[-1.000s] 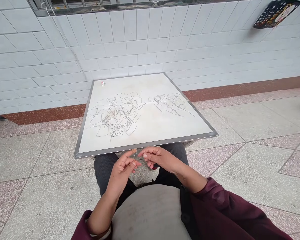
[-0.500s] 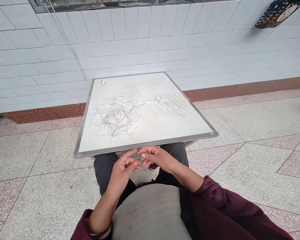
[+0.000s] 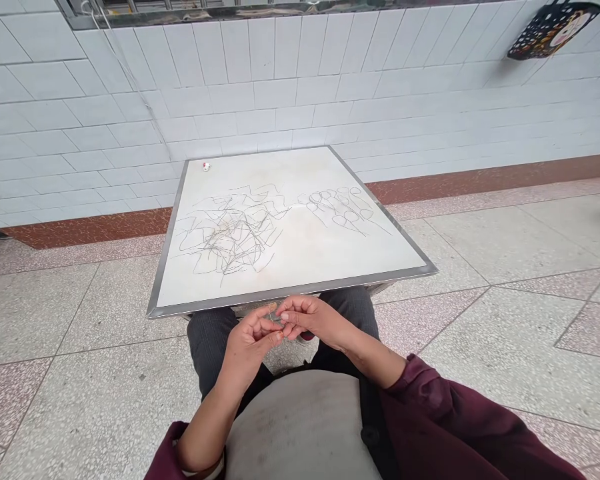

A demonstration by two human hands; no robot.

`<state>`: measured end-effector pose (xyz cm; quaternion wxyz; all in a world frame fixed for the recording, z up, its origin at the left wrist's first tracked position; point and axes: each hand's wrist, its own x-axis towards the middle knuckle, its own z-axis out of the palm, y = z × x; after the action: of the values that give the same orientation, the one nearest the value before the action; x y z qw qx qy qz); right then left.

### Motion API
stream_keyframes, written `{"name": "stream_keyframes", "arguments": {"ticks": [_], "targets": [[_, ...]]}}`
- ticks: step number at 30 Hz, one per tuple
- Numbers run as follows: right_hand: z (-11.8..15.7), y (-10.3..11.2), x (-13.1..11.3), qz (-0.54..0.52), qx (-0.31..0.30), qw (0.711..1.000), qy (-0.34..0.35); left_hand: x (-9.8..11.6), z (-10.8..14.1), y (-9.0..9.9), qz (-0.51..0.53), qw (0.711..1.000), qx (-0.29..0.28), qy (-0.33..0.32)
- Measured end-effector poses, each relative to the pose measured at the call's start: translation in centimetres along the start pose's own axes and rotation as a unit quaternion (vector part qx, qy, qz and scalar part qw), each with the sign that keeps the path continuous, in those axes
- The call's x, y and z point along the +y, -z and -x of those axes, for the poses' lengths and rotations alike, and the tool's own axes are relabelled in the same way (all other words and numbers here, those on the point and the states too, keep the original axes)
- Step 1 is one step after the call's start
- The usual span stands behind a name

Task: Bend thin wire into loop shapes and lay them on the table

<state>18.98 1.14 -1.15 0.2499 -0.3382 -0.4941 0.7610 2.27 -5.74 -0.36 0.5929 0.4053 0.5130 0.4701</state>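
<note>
A thin wire [image 3: 271,313] runs between my two hands, just in front of the table's near edge. My left hand [image 3: 250,337] pinches it, thumb and fingers close together. Close against it on the right, my right hand [image 3: 307,317] has its fingertips closed on the same wire. On the white table [image 3: 300,260] lie a tangled pile of thin dark wires [image 3: 237,237] at the left and a group of wires with looped ends [image 3: 340,203] at the right.
A small red and white object [image 3: 207,167] sits at the table's far left corner. Behind the table is a white tiled wall [image 3: 275,57]. A patterned bag [image 3: 553,30] hangs at the upper right. My knees are under the table's near edge.
My hands have drawn closer together and moved slightly down. My left thumb has shifted toward the right fingertips, and the loose wire below the hands no longer shows clearly.
</note>
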Motion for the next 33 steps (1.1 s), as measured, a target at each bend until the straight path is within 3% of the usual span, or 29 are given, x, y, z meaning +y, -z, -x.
{"name": "stream_keyframes", "arguments": {"ticks": [10,23,33], "targets": [[0.3,-0.4,-0.6,0.036,0.030,0.999,0.015,-0.4,0.0,-0.3,0.019,0.999,0.048,-0.005],[-0.1,-1.2,-0.2,0.025,0.093,0.995,0.018,-0.1,0.0,-0.6,0.022,0.998,0.048,-0.024],[-0.1,-1.4,0.3,0.094,0.113,0.988,0.046,-1.1,-0.3,-0.6,0.045,0.997,0.047,-0.029]]}}
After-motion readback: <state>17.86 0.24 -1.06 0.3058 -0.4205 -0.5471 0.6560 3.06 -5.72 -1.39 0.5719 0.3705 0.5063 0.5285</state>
